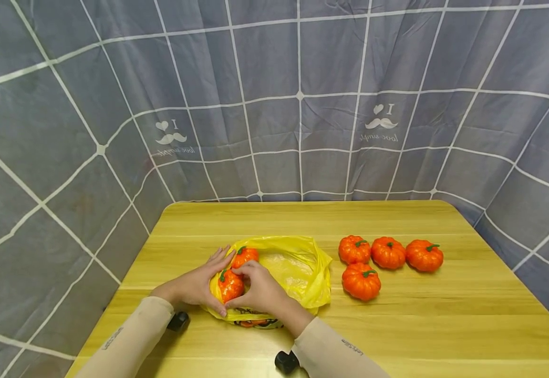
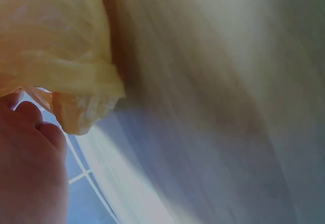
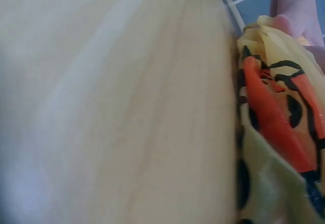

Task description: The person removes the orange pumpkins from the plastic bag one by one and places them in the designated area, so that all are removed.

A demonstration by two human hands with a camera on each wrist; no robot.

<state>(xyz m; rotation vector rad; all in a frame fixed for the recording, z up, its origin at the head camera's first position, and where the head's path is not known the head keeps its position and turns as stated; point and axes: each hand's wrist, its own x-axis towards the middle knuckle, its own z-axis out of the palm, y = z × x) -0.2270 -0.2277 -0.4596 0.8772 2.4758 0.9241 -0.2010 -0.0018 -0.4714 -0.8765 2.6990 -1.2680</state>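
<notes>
In the head view a yellow plastic bag [image 1: 286, 265] lies with its mouth spread wide, left of the table's middle. Two small orange toy pumpkins sit in its left part: a nearer pumpkin [image 1: 230, 287] and a farther pumpkin [image 1: 245, 256]. My right hand [image 1: 262, 289] reaches over the bag and holds the nearer pumpkin between fingers and thumb. Around the bag's left edge my left hand [image 1: 202, 281] grips the yellow plastic, thumb near and fingers far. The left wrist view shows part of that hand [image 2: 30, 158] beside the crumpled bag [image 2: 66, 71]. Printed black-and-orange artwork marks the bag's side [image 3: 282, 107].
Several more orange pumpkins lie to the bag's right: three in a back row, with a left pumpkin [image 1: 354, 249], a middle pumpkin [image 1: 388, 253] and a right pumpkin [image 1: 424, 255], and one nearer pumpkin [image 1: 361, 282]. A grey checked curtain [image 1: 274, 126] hangs behind the wooden table [image 1: 421, 325].
</notes>
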